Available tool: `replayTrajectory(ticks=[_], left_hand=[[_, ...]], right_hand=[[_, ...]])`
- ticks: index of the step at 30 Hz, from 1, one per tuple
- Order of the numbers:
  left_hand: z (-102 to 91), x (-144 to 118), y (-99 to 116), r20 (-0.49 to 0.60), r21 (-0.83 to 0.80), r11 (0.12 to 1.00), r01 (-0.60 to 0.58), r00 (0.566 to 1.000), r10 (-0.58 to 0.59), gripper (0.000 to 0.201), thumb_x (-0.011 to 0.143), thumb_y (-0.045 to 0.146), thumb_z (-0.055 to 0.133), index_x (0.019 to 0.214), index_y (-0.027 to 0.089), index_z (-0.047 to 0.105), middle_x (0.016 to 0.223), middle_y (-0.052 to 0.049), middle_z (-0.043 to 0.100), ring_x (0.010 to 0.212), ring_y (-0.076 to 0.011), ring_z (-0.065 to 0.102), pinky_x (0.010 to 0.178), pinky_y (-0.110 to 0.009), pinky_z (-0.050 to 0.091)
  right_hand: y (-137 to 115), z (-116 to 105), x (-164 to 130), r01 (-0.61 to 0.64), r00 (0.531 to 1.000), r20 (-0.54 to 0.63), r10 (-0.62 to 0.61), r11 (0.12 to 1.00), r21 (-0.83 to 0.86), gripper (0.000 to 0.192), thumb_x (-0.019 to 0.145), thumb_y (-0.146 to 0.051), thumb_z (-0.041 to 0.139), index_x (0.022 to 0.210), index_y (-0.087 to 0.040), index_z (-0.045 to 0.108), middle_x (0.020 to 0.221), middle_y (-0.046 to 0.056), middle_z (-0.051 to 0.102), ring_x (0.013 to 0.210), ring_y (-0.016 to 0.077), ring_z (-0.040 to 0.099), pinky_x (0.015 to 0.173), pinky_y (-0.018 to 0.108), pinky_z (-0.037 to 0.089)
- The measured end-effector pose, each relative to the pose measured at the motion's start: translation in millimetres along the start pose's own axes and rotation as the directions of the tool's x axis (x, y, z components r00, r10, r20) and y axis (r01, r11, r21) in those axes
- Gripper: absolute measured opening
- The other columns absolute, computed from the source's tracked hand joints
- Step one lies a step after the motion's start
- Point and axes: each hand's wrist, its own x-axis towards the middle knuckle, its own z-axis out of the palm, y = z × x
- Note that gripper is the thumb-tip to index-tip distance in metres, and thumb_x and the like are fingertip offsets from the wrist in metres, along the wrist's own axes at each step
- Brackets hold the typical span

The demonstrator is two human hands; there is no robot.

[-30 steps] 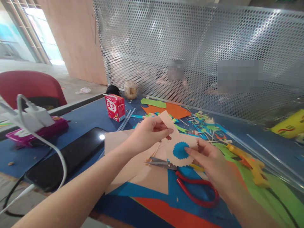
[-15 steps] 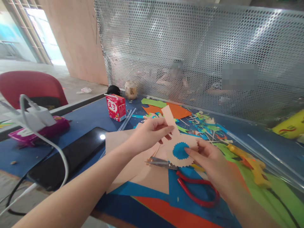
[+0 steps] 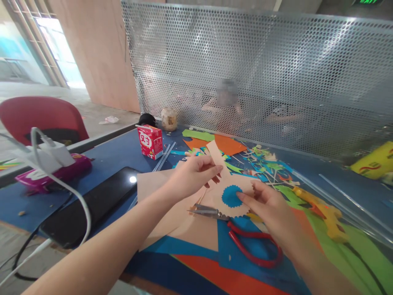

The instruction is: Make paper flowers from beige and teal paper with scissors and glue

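My right hand pinches a pale peach paper piece at its right side, its thumb resting on a blue scalloped paper circle that lies on it. The lower edge of the peach piece is cut in a wavy line. My left hand is closed, thumb against fingers, at the piece's narrow strip, which sticks up behind the fingertips. Below lie scissors with red handles, blades partly apart, on a peach sheet and a blue sheet.
A black phone with its light on and a purple power strip with white plugs lie left. A red drink carton stands behind. Paper scraps spread towards a perforated metal screen. A yellow glue gun rests right.
The view has shifted slightly. Both hands keep their hold on the peach paper, which has barely moved; the scissors lie where they were.
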Motion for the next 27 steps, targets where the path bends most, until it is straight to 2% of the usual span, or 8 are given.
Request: replayTrajectory(ticks=[5, 9, 17, 27], left_hand=[[0.5, 0.7, -3.9, 0.015, -0.001, 0.999, -0.038, 0.999, 0.038, 0.020, 0.083, 0.032, 0.053, 0.078, 0.014, 0.060, 0.071, -0.002, 0.063, 0.066, -0.0103, 0.059, 0.056, -0.020, 0.046], [0.7, 0.6, -7.3, 0.010, -0.012, 0.998, -0.064, 0.998, 0.064, 0.017, 0.079, 0.031, 0.059, 0.078, 0.015, 0.063, 0.073, -0.002, 0.066, 0.067, -0.0099, 0.060, 0.058, -0.019, 0.045], [2.6, -0.4, -12.2, -0.033, 0.030, 0.998, -0.062, 0.997, 0.063, 0.019, 0.075, 0.034, 0.062, 0.080, 0.015, 0.064, 0.079, -0.006, 0.070, 0.075, -0.0169, 0.065, 0.066, -0.027, 0.051], [2.5, -0.2, -15.4, -0.037, 0.077, 0.994, -0.074, 0.996, 0.077, 0.020, 0.076, 0.036, 0.061, 0.079, 0.016, 0.064, 0.079, -0.005, 0.070, 0.077, -0.0178, 0.066, 0.069, -0.029, 0.051]], right_hand=[[0.1, -0.8, 0.8, -0.001, 1.000, 0.011, 0.001, 1.000, 0.007, 0.025, 0.070, -0.041, 0.064, 0.085, -0.021, 0.061, 0.072, 0.001, 0.066, 0.069, 0.0193, 0.063, 0.060, 0.030, 0.049], [1.9, -0.7, 2.5, -0.001, 1.000, 0.008, 0.001, 1.000, -0.017, 0.023, 0.070, -0.041, 0.064, 0.079, -0.020, 0.060, 0.073, 0.001, 0.065, 0.067, 0.0176, 0.061, 0.059, 0.029, 0.048], [3.7, 0.2, 3.6, 0.010, 1.000, 0.005, -0.010, 1.000, -0.013, 0.025, 0.068, -0.043, 0.065, 0.072, -0.020, 0.055, 0.065, -0.001, 0.060, 0.060, 0.0161, 0.057, 0.053, 0.027, 0.045], [10.3, -0.4, 4.4, 0.039, 0.999, 0.011, -0.039, 0.999, -0.028, 0.027, 0.072, -0.041, 0.064, 0.088, -0.019, 0.062, 0.076, 0.001, 0.066, 0.067, 0.0180, 0.061, 0.058, 0.029, 0.047]])
